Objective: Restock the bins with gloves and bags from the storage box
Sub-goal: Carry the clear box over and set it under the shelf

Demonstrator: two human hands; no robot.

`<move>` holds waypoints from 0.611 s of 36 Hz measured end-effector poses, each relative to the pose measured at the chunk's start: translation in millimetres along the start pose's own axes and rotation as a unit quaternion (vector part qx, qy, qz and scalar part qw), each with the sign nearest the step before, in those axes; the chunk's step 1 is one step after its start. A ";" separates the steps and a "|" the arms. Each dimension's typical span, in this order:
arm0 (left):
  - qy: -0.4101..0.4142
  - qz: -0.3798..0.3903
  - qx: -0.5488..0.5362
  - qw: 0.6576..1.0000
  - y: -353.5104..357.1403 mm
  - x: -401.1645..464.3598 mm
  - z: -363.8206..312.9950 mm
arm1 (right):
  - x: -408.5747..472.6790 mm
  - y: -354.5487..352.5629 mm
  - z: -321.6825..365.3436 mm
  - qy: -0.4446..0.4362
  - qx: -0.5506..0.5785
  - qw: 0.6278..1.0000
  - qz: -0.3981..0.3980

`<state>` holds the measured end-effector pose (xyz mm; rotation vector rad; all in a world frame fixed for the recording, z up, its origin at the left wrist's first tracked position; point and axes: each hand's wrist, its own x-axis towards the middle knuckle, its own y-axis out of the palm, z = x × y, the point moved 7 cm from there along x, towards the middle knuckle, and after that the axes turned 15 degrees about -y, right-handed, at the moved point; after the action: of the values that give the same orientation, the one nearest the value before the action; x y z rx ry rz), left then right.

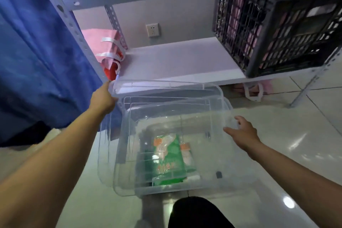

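Note:
A clear plastic storage box [129, 168] sits on the tiled floor below me. Inside it lie a green and orange packet [167, 161] and a paler packet beside it. The box's clear lid [162, 87] is raised over the far rim, and my left hand [102, 98] grips its left corner. My right hand [242, 131] hovers at the box's right rim with fingers spread, holding nothing. A black slatted crate [277, 29] stands on the middle shelf at the right.
A grey metal shelf unit [175, 61] stands ahead, with pink bags [109, 52] at its left end and more on the upper shelf. A blue curtain [37, 52] hangs at the left. Another pink bag [253, 89] lies under the shelf. My dark knee [196, 213] is below.

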<state>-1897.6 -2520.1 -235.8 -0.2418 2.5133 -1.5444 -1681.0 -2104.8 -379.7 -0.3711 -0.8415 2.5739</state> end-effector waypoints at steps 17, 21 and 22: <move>-0.164 0.252 0.014 0.954 94.1 -43.8 125.6 | -1.8 21.3 17.6 -0.073 -0.202 0.977 0.009; -0.180 0.249 0.010 0.952 93.9 -44.3 130.0 | 4.0 21.4 19.4 -0.030 -0.212 0.976 0.038; -0.187 0.254 0.006 0.949 93.8 -43.9 132.2 | 3.9 20.7 18.9 -0.023 -0.198 0.979 0.036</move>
<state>-1827.6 -2582.2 -375.2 0.1061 2.0535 -1.1763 -1697.5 -2127.8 -378.0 -0.4655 -1.3847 2.4781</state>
